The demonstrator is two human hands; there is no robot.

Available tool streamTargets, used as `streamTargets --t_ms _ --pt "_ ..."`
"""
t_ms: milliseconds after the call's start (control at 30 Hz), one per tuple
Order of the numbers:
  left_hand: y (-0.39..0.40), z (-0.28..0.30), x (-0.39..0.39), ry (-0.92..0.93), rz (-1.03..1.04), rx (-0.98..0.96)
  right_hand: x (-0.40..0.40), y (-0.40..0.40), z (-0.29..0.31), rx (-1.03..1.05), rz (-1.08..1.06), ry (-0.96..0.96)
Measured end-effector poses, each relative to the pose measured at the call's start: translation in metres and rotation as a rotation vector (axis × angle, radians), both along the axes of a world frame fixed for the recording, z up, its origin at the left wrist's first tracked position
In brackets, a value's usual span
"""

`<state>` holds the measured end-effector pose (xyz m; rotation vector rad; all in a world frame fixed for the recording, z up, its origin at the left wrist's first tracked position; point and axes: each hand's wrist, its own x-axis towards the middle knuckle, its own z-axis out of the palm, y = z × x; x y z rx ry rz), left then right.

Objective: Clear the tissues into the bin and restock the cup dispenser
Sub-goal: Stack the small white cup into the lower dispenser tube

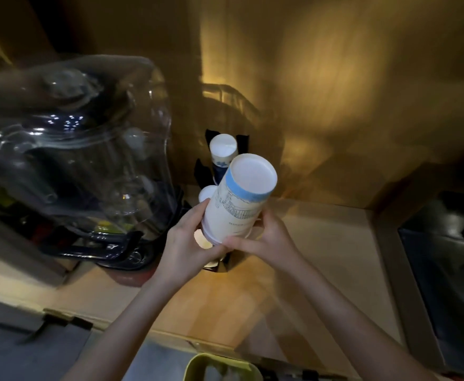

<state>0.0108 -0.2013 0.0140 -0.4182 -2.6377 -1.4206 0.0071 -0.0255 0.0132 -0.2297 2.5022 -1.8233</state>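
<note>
Both hands hold an upside-down stack of white paper cups [239,196] with a blue band near its base and a printed drawing on its side. My left hand [189,240] grips the stack's lower left, and my right hand [264,237] pinches its lower right rim. The stack is tilted above the black cup dispenser [220,166] at the back of the counter. Two more stacks [223,149] of upturned cups stand in the dispenser. A pale green bin [222,367] shows at the bottom edge, something pale inside it.
A large clear water dispenser jug [82,149] on a dark base stands at the left, close to my left hand. The wooden counter [321,257] runs to the right, where a dark recess [450,257] begins. A wooden wall stands behind.
</note>
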Motion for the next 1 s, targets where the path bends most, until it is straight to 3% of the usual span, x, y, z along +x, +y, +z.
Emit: streamTargets --t_ms 200,300,400,533,667,1000 --pt "-0.041 -0.005 0.012 -0.083 -0.052 -0.079 0.006 -0.034 -0.015 0.051 0.004 0.086" --pt "-0.061 0.009 0.019 -0.122 -0.068 -0.021 0.007 -0.047 -0.024 0.091 -0.009 0.097" --pt "-0.071 0.033 0.027 -0.038 -0.050 0.025 0.006 -0.056 -0.039 0.152 -0.039 0.064" --pt "-0.069 0.050 0.030 0.117 -0.019 -0.126 0.004 -0.063 -0.055 0.218 -0.066 0.071" --pt "-0.064 0.036 0.024 0.163 -0.004 -0.232 0.003 -0.069 -0.062 0.285 -0.071 0.059" --pt "-0.059 -0.016 0.008 0.081 0.063 -0.238 0.001 -0.069 -0.072 0.405 -0.064 0.078"
